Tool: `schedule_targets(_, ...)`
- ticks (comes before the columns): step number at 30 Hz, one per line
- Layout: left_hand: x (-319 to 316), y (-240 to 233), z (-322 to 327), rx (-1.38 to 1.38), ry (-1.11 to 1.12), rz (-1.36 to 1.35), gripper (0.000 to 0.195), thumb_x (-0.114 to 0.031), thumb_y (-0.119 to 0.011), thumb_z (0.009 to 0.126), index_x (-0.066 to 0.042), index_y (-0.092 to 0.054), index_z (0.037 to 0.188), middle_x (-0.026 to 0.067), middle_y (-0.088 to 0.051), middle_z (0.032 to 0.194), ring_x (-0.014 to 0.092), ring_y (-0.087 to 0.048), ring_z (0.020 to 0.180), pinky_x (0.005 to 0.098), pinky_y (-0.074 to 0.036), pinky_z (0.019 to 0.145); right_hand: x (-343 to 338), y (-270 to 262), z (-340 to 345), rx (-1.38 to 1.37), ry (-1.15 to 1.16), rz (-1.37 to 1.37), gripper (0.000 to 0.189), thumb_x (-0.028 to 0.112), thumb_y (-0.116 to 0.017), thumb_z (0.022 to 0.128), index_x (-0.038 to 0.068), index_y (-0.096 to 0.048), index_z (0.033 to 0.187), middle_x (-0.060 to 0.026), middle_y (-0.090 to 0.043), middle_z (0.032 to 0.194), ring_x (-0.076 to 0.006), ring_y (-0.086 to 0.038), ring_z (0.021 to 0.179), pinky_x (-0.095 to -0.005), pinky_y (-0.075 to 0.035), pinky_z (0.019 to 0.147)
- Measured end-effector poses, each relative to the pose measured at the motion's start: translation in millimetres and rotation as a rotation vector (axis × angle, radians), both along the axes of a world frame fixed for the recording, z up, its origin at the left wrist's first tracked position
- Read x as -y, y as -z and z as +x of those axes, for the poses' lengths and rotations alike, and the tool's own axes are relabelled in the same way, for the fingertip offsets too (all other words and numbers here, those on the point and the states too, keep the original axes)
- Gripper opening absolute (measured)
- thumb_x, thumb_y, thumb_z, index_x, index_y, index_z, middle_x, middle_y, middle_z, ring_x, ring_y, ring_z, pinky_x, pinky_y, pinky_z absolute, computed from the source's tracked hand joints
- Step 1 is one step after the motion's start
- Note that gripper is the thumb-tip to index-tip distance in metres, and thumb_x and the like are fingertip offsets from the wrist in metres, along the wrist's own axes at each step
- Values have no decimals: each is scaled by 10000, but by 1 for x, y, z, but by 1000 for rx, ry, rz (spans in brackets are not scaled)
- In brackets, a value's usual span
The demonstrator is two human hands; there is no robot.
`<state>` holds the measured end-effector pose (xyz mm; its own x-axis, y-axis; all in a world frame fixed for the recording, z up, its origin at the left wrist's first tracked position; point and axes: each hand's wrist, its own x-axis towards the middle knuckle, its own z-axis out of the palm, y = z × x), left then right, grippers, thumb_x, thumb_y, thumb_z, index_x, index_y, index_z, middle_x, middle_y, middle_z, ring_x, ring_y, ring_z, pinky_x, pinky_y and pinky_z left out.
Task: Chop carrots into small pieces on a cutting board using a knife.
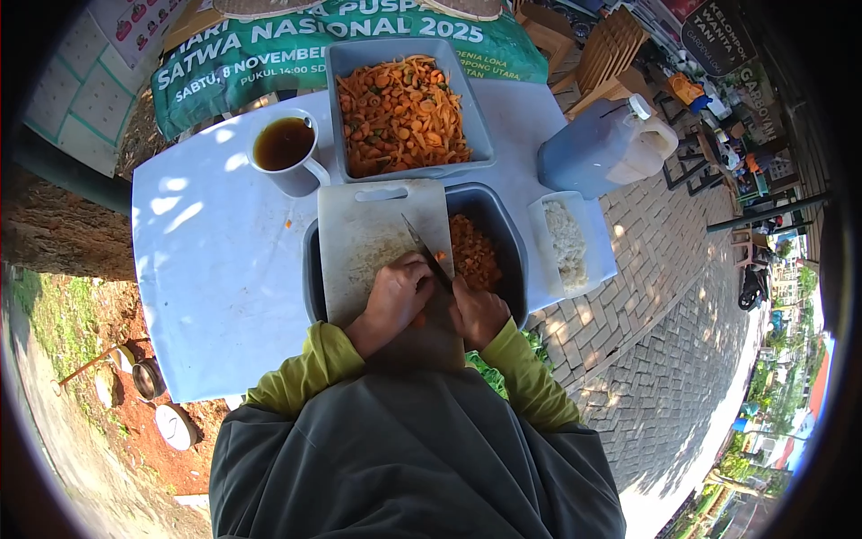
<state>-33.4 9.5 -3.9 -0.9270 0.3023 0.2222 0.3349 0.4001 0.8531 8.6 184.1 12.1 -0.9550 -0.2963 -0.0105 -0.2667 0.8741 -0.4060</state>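
My right hand [478,311] is closed around the handle of a kitchen knife [429,253], whose blade points up and left over a white plastic cutting board [377,232]. Beside the blade, my left hand [399,290] has curled fingers over the board; whatever may be under them is hidden. A small orange piece [440,256] lies by the blade, and another shows below my left hand. The board rests across a grey plastic tub [518,249] that holds chopped orange pieces [475,255], probably carrot.
Behind the board stands a grey tub [486,145] of sliced orange and green vegetables. A mug [300,176] of brown liquid is at left. To the right are a plastic jug [592,151] and a container [579,290] of white shreds, near the edge of the cloth-covered table [222,283].
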Motion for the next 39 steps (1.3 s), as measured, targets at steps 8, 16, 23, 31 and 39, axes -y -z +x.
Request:
schedule_targets(8,34,-43,-20,-125,-247,172,23,34,-611,797,12,-615,803,96,-606,842,186,-632,683,275,-515,523,3,-29,12,108,23,-110,167,172,-505,864,45,-452,958,-190,-579,648,-408,-586,619,-518,-459,558)
schedule_targets(16,177,55,-68,-162,-563,-254,86,-35,-661,756,-5,-663,837,133,-665,830,247,-637,668,328,-516,623,-30,-11,9,21,213,-92,149,137,-536,860,28,-439,885,-207,-524,573,-426,-546,579,-528,-405,529)
schedule_targets(23,185,101,-68,-179,-552,-530,116,-21,-673,707,-9,-672,823,129,-645,848,308,-607,807,387,-490,724,-28,-17,19,42,150,-189,163,138,-530,865,35,-407,841,-205,-506,553,-432,-533,566,-527,-384,509)
schedule_targets(31,183,78,-71,-181,-488,-615,28,8,-639,708,-12,-646,727,130,-626,771,299,-603,727,377,-496,677,-30,-13,23,29,197,-180,171,150,-531,867,37,-407,832,-208,-489,553,-440,-522,568,-525,-372,505)
schedule_targets(39,52,-58,-50,-129,-56,9,63,-27,-693,760,-5,-637,779,57,-621,763,118,-602,643,232,-477,529,-49,-14,29,-70,342,-4,153,183,-506,872,61,-416,887,-220,-569,605,-446,-573,617,-559,-435,565)
